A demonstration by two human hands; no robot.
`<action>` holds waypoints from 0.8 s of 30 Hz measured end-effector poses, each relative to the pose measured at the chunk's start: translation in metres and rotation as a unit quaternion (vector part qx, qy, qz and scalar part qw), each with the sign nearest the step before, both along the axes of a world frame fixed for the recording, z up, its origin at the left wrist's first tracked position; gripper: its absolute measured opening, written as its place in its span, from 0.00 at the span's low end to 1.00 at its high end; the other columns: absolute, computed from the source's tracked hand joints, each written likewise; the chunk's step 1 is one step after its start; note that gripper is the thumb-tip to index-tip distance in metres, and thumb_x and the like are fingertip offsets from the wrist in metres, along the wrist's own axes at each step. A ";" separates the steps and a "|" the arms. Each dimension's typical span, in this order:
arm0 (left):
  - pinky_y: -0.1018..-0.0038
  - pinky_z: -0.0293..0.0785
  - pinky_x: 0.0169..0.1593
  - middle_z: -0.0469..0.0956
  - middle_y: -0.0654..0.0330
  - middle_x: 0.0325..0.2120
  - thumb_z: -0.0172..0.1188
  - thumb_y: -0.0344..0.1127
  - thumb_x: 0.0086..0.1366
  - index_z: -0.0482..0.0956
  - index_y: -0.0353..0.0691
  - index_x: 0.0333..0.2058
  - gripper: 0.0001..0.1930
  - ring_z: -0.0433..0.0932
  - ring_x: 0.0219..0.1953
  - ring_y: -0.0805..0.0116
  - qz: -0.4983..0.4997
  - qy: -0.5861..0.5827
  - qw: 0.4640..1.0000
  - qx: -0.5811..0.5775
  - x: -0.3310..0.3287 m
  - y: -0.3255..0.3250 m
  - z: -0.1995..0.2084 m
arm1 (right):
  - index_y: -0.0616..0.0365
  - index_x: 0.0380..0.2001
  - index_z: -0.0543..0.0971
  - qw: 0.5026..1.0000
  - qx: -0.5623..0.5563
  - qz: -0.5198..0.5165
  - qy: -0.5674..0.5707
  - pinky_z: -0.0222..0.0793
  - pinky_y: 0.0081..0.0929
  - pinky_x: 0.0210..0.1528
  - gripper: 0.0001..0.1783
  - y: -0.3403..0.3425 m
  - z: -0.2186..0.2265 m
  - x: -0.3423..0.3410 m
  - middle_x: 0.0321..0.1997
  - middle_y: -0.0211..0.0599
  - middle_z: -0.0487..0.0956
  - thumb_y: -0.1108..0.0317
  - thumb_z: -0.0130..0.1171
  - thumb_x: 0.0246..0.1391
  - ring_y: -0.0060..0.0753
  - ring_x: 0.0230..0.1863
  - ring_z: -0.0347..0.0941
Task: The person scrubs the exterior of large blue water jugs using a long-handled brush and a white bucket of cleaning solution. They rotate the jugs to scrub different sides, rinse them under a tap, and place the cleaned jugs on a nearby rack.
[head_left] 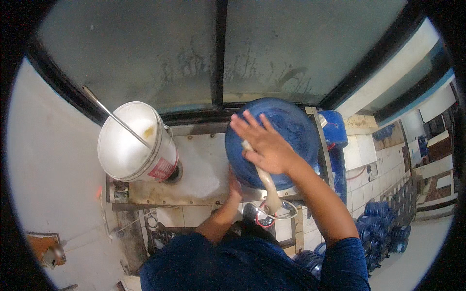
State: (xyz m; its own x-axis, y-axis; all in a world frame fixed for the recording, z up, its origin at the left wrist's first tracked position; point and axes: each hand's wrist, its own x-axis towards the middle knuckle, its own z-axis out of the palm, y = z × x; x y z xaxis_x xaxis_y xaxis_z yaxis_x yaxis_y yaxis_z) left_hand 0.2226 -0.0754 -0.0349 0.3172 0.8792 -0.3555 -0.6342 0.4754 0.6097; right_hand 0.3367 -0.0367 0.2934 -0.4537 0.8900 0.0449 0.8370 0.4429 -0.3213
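A large blue water jug (296, 121) stands on the metal-topped counter, its round base facing up. My right hand (264, 143) lies over that base with the fingers stretched and spread. Beneath its palm runs an off-white twisted cloth (268, 186), pressed on the jug, its loose end dangling over the near side. Low on the jug's left side, my left hand (235, 188) holds against the wall, its fingers partly hidden by the jug. To the left a white bucket (160, 155) carries a long metal rod (116, 119) leaning out over its rim.
Behind the metal counter (201, 169) rise dark-framed frosted panels (160, 48). A blue container (333, 128) stands just right of the counter. Several blue water jugs (378, 228) are gathered on the floor at lower right. A pale hose or cable (286, 216) loops below the counter's front edge.
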 end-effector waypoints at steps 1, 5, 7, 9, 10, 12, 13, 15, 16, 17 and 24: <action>0.58 0.62 0.69 0.67 0.50 0.66 0.45 0.63 0.72 0.60 0.40 0.70 0.39 0.69 0.65 0.54 0.020 0.002 1.000 0.005 0.002 -0.011 0.002 | 0.54 0.76 0.48 1.000 -0.001 0.003 -0.012 0.28 0.54 0.79 0.46 -0.003 0.002 -0.001 0.82 0.39 0.47 0.55 0.52 0.59 0.48 0.82 0.36; 0.58 0.62 0.69 0.67 0.50 0.66 0.45 0.63 0.72 0.60 0.40 0.70 0.39 0.70 0.65 0.54 -0.102 -0.032 0.994 0.009 -0.002 0.050 0.012 | 0.55 0.76 0.49 0.999 -0.003 0.010 -0.044 0.29 0.53 0.79 0.46 -0.009 0.009 0.007 0.82 0.39 0.47 0.56 0.52 0.58 0.48 0.82 0.37; 0.58 0.62 0.69 0.67 0.50 0.65 0.46 0.63 0.72 0.61 0.40 0.70 0.38 0.70 0.64 0.54 -0.181 -0.042 0.983 0.006 -0.006 0.087 0.027 | 0.55 0.76 0.50 0.999 0.001 0.010 -0.037 0.29 0.54 0.79 0.45 -0.010 0.008 0.007 0.82 0.38 0.47 0.56 0.52 0.58 0.47 0.82 0.36; 0.58 0.63 0.68 0.67 0.50 0.65 0.46 0.63 0.72 0.61 0.40 0.70 0.38 0.70 0.64 0.54 -0.198 -0.042 0.979 0.000 -0.007 0.098 0.032 | 0.55 0.76 0.50 0.999 -0.008 -0.003 -0.042 0.28 0.54 0.79 0.45 -0.006 0.011 0.004 0.82 0.38 0.47 0.56 0.52 0.58 0.47 0.82 0.35; 0.58 0.63 0.68 0.67 0.50 0.65 0.46 0.63 0.72 0.61 0.40 0.70 0.38 0.70 0.64 0.54 -0.184 -0.040 0.982 -0.005 -0.007 0.095 0.029 | 0.54 0.76 0.50 0.999 -0.013 -0.010 -0.044 0.28 0.54 0.79 0.45 -0.004 0.012 0.001 0.82 0.38 0.47 0.56 0.52 0.57 0.47 0.82 0.34; 0.58 0.63 0.68 0.67 0.50 0.65 0.46 0.63 0.72 0.61 0.40 0.70 0.38 0.70 0.64 0.54 -0.128 -0.033 0.991 -0.010 -0.007 0.074 0.021 | 0.54 0.76 0.50 0.999 -0.017 0.005 -0.039 0.28 0.54 0.79 0.45 -0.003 0.013 0.004 0.82 0.38 0.47 0.56 0.52 0.58 0.47 0.82 0.34; 0.58 0.63 0.68 0.67 0.50 0.65 0.46 0.63 0.72 0.61 0.40 0.70 0.38 0.71 0.64 0.54 -0.087 -0.025 0.996 -0.010 -0.007 0.058 0.016 | 0.54 0.76 0.50 0.999 -0.021 0.010 -0.035 0.28 0.54 0.79 0.45 -0.003 0.012 0.005 0.82 0.38 0.47 0.56 0.52 0.58 0.47 0.82 0.33; 0.58 0.63 0.68 0.68 0.50 0.65 0.46 0.63 0.72 0.61 0.40 0.70 0.38 0.71 0.64 0.54 -0.008 -0.007 1.000 -0.005 -0.006 0.028 0.007 | 0.53 0.76 0.52 1.000 -0.013 -0.001 -0.020 0.26 0.56 0.79 0.45 -0.002 0.011 0.005 0.82 0.38 0.47 0.54 0.51 0.57 0.48 0.82 0.34; 0.58 0.64 0.68 0.68 0.50 0.65 0.46 0.63 0.72 0.61 0.40 0.70 0.38 0.71 0.64 0.54 0.018 -0.001 1.000 0.003 -0.004 0.017 0.007 | 0.53 0.76 0.53 1.000 -0.007 -0.006 -0.014 0.26 0.56 0.79 0.45 -0.001 0.011 0.005 0.81 0.39 0.48 0.53 0.50 0.56 0.49 0.82 0.34; 0.58 0.64 0.68 0.68 0.50 0.65 0.46 0.63 0.72 0.61 0.40 0.70 0.38 0.71 0.64 0.54 0.015 0.000 1.000 0.008 -0.005 0.018 0.006 | 0.53 0.76 0.53 1.000 -0.005 -0.003 -0.017 0.26 0.56 0.79 0.45 0.000 0.011 0.004 0.81 0.39 0.48 0.53 0.50 0.56 0.49 0.82 0.34; 0.58 0.65 0.67 0.68 0.50 0.65 0.47 0.62 0.72 0.61 0.41 0.70 0.38 0.72 0.63 0.54 -0.200 -0.042 0.978 0.034 -0.008 0.115 0.075 | 0.54 0.76 0.51 0.999 -0.026 -0.006 -0.046 0.26 0.56 0.79 0.46 -0.006 0.019 0.002 0.82 0.37 0.47 0.56 0.52 0.56 0.48 0.82 0.33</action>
